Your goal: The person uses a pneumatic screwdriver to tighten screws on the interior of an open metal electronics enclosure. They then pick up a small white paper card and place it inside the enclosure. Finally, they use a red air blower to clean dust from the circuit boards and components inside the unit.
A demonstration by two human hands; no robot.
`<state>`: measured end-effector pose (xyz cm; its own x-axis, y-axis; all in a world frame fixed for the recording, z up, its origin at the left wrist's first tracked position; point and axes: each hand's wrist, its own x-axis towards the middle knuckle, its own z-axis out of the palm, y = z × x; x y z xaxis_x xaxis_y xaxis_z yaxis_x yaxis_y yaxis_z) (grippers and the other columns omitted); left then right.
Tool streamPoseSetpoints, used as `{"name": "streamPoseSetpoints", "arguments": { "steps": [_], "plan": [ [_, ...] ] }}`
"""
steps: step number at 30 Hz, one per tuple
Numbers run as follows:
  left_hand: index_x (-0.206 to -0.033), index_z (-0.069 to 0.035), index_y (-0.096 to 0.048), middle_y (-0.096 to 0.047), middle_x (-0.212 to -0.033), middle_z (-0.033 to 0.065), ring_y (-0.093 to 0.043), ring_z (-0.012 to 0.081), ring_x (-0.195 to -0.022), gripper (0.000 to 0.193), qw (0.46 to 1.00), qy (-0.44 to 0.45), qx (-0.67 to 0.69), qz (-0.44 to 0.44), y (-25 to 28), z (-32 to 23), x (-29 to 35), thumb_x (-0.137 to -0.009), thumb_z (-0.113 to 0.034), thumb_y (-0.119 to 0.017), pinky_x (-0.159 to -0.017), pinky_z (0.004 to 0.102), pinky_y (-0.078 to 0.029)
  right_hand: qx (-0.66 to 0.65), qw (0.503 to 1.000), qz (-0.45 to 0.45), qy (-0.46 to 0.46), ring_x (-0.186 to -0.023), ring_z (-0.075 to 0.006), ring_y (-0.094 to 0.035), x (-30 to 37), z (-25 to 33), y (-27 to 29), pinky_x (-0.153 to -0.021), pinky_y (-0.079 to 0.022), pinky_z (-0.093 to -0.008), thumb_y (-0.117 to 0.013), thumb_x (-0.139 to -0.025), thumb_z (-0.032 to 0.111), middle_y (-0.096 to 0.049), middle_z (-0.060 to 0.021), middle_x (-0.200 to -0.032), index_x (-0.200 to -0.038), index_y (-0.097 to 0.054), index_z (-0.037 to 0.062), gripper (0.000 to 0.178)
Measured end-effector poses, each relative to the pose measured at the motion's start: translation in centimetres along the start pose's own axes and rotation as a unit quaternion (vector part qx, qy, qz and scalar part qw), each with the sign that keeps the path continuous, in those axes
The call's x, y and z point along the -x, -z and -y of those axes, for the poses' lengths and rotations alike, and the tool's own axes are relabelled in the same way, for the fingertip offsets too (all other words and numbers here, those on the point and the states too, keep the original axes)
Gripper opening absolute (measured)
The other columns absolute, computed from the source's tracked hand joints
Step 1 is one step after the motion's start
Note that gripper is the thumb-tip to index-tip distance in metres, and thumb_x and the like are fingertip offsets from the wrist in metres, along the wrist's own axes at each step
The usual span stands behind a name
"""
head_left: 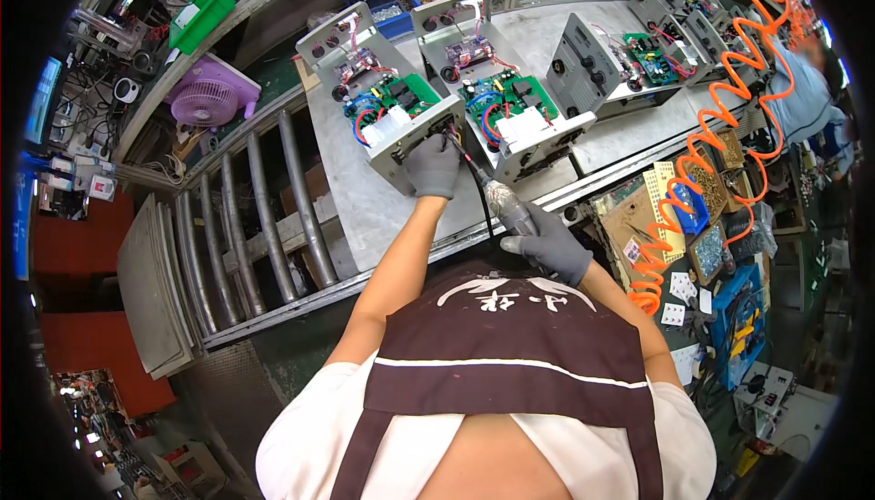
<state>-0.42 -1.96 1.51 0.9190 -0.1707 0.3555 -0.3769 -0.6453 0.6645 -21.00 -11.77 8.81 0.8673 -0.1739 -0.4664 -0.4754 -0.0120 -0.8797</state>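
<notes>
In a grey glove, my right hand [554,247] wraps round a power screwdriver [507,207] with a pale, clear-looking front part. Its thin tip points up and left at the near panel [407,142] of an open grey metal housing. My left hand [433,166], gloved too, is closed against that panel near the tip; whatever its fingers pinch is hidden. Inside the housing lies a green circuit board [394,97] with red and blue wires and a white sheet. Just right of it stands a second open housing [553,141] with a similar green board [507,95].
More open housings [583,67] stand along the metal worktop [351,217] to the right. An orange coiled hose [720,103] hangs there, above parts trays [706,249]. Rollers [271,204] and a purple fan [205,102] are at left. Another person's blue sleeve [797,90] shows far right.
</notes>
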Motion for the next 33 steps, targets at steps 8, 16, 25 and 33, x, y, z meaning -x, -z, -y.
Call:
{"name": "streamPoseSetpoints", "arguments": {
  "steps": [8, 16, 25, 33],
  "plan": [
    [-0.070, -0.010, -0.062, -0.061, -0.069, 0.0163, -0.059, 0.0362, -0.065, 0.028, 0.999, 0.029, -0.012, 0.038, -0.2, -0.5, 0.2, -0.082, -0.034, -0.054, -0.058, 0.0455, -0.044, -0.005, 0.999, -0.026, 0.024, -0.050, -0.0083, -0.049, -1.0, -0.2, -0.7, -0.043, -0.039, -0.0232, -0.073, -0.072, 0.024, -0.054, -0.0034, -0.072, -0.112, -0.050, 0.0016, 0.052],
    [-0.084, -0.003, -0.061, -0.049, -0.060, -0.0017, -0.044, 0.0111, -0.051, 0.028, 0.811, 0.333, 0.442, 0.188, -0.4, 4.0, 2.1, -0.084, -0.030, -0.053, -0.048, 0.0269, -0.036, -0.069, 0.998, -0.001, 0.005, -0.048, -0.0072, -0.047, -1.2, 0.3, -1.4, -0.042, -0.038, -0.0221, -0.071, -0.075, 0.022, -0.052, -0.0010, -0.067, -0.110, -0.050, 0.0011, 0.046],
    [-0.113, 0.003, -0.050, -0.061, -0.092, 0.0147, -0.053, 0.0160, -0.067, 0.028, 0.624, 0.375, 0.642, 0.242, 1.0, 4.3, 3.5, -0.089, -0.008, -0.041, -0.052, 0.0256, -0.041, -0.041, 0.999, 0.000, 0.017, -0.054, -0.0061, -0.047, 0.9, 1.4, -0.9, -0.046, -0.038, -0.0211, -0.071, -0.073, 0.024, -0.051, -0.0010, -0.075, -0.117, -0.046, 0.0001, 0.056],
    [-0.096, -0.004, -0.054, -0.050, -0.066, 0.0014, -0.040, 0.0089, -0.049, 0.034, 0.560, 0.326, 0.695, 0.311, 1.5, 5.1, 2.7, -0.094, -0.036, -0.045, -0.041, 0.0214, -0.029, 0.005, 0.999, 0.040, 0.018, -0.091, -0.0143, -0.053, 3.6, -0.1, 0.3, -0.083, -0.042, -0.0280, -0.073, -0.069, 0.031, -0.056, -0.0102, -0.103, -0.122, -0.046, -0.0043, 0.069]
  ]
}}
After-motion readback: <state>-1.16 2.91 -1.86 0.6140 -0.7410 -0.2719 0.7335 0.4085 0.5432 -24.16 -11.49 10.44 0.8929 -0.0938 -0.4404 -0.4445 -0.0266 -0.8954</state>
